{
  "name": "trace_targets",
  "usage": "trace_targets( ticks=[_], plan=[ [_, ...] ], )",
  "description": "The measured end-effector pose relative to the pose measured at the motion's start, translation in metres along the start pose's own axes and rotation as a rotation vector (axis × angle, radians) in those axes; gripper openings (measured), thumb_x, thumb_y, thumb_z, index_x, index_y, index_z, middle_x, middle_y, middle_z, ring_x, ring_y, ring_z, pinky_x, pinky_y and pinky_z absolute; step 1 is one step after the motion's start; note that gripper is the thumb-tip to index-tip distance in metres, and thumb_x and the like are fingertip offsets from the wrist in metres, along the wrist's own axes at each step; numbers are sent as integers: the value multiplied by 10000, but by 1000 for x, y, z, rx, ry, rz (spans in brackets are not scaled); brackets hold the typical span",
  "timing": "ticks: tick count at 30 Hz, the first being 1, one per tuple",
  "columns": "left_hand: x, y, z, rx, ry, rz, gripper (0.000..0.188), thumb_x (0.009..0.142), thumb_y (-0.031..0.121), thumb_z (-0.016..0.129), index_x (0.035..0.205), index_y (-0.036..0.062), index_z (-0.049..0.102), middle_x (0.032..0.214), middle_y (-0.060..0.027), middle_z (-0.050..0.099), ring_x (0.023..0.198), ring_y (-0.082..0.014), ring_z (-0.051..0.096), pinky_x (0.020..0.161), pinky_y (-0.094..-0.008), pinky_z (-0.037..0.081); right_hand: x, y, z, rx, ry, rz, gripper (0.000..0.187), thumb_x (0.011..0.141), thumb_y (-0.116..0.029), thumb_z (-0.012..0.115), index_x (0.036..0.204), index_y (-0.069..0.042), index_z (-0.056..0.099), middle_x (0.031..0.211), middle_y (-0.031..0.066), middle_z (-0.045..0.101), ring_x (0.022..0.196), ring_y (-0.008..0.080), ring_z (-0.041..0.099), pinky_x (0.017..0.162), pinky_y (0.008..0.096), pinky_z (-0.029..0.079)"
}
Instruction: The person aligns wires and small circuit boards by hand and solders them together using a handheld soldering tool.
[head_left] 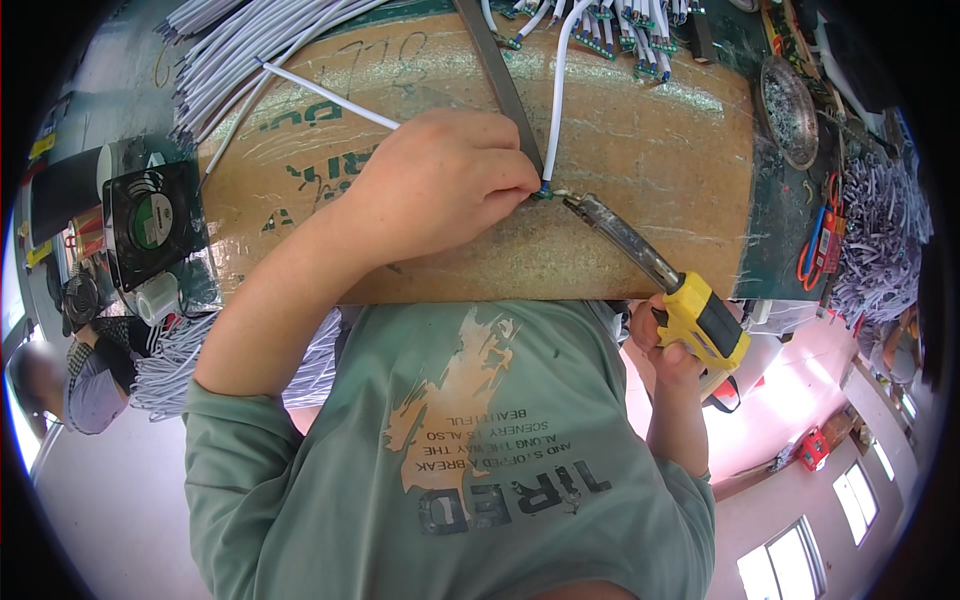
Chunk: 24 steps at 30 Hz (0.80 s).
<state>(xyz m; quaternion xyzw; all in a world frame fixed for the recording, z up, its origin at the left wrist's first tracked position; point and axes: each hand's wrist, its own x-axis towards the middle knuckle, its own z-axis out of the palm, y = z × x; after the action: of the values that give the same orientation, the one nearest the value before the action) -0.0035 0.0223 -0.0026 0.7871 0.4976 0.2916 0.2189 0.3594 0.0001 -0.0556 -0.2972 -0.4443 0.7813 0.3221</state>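
Green shirt fabric (pixel 345 480) is filling the head view's bottom; over brown cardboard (pixel 660 150), the left hand (pixel 450 178) is pinching a small board (pixel 544 191) at the end of a white cable (pixel 559 95); the right hand (pixel 668 345) is gripping a yellow soldering gun (pixel 690 305), its tip (pixel 570 203) pointing toward that board.

R hand (pixel 672 352) grips ylw soldering gun (pixel 705 322) nr L hand (pixel 440 185)

From where I stand, the green shirt (pixel 560 400) carries large dark lettering (pixel 510 495) and smaller printed lines (pixel 495 442), inverted. The cardboard sheet (pixel 650 130) bears green block print (pixel 318 114) and dark handwritten characters (pixel 385 55). The hub label (pixel 152 221) of the black fan (pixel 150 258) appears printed, too small to read.
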Motion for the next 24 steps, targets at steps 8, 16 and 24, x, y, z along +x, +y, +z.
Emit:
trace_targets(
  ticks=[8, 16, 24],
  plan=[
    [1, 1, -3, -5, -19, -12, 126, 776, 74, 752, 900, 65, 733, 864, -82, 652, 787, -300, 647, 679, -409, 512, 15, -18, 12, 114, 12, -152, 715, 834, -339, 818, 1360, 21, 496, 753, 54, 538, 622, 158, 506, 546, 296, 394],
    [-2, 9, -2, 62, 6, 16, 175, 772, 91, 764, 940, 84, 711, 900, -68, 659, 815, -304, 641, 733, -412, 504, 65, -37, 38, -221, 93, -287, 699, 871, -320, 785, 1427, -52, 457, 908, 71, 615, 930, 249, 618, 771, 385, 489],
    [-15, 59, -20, -108, 0, 124, 196, 768, 87, 781, 956, 95, 730, 991, -70, 696, 904, -284, 669, 795, -386, 519, 146, -56, 64, -547, -186, -376, 683, 878, -332, 774, 1418, -26, 489, 1344, 166, 603, 1226, 317, 598, 1012, 435, 467]
  ],
)
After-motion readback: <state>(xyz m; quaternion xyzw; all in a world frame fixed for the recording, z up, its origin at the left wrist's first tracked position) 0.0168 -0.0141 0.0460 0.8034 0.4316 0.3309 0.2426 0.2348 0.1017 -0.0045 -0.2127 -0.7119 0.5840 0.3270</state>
